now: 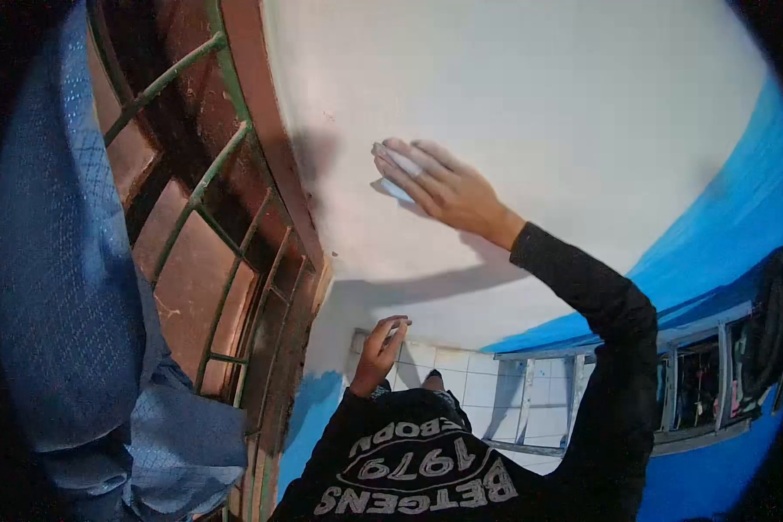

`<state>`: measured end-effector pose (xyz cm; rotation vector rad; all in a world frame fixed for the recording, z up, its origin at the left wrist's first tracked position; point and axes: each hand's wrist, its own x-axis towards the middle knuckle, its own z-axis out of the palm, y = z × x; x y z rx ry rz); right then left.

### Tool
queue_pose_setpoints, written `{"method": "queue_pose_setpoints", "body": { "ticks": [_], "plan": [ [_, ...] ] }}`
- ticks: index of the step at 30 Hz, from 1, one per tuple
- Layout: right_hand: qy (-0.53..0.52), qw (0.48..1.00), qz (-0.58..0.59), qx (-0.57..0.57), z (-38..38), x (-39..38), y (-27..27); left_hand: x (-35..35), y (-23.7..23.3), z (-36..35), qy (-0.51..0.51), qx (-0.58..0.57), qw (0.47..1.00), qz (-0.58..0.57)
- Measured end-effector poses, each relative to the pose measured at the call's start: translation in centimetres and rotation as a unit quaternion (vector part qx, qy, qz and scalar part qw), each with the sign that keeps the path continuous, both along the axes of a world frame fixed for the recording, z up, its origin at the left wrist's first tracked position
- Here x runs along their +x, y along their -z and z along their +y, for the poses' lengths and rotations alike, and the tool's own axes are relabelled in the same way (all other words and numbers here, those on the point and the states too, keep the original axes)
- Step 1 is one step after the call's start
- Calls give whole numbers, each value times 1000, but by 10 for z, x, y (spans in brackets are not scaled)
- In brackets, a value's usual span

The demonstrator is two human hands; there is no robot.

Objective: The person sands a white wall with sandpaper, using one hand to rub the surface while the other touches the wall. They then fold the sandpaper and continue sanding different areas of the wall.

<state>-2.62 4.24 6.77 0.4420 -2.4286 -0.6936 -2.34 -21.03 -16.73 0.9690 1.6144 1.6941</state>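
My right hand [439, 184] lies against the white wall [531, 96], its fingers stretched out together over a pale folded sheet [397, 190]. An edge of that sheet sticks out below the fingers, and a whitish band runs across them. Whitish dust shows on the fingertips. Lower down, in front of my body, my left hand [379, 352] is raised with its fingers curled together near the thumb. I cannot tell what, if anything, is pinched at its fingertips. Both arms wear long black sleeves.
On the left stands a brown window frame with green metal bars [222, 174], and a blue patterned curtain [70, 261] hangs beside it. Blue paint [713, 226] covers the lower wall. A metal ladder [574, 396] lies at the lower right over white floor tiles [478, 387].
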Motion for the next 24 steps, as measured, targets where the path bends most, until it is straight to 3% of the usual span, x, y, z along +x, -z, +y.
{"method": "queue_pose_setpoints", "body": {
  "ticks": [5,7,10,12,16,19,22,24],
  "plan": [
    [-40,990,-69,117,5,3,66,5,-4,2,2,3,1000,14],
    [-36,987,-61,144,3,-1,51,5,-15,2,-8,-13,999,29],
    [-41,997,24,54,0,-2,5,4,-3,2,-4,-24,1000,12],
    [11,998,66,9,-10,0,-26,6,13,3,-2,-25,1000,17],
    [-9,999,-26,27,-1,-5,56,4,10,7,36,-42,998,9],
    [-29,994,-63,90,-2,-2,65,1,6,7,26,-44,998,34],
    [-64,998,-2,-2,4,-6,23,2,1,4,-9,-37,999,-14],
    [-35,999,18,-13,-5,-4,-11,-3,7,4,-11,-30,999,8]
  ]
}}
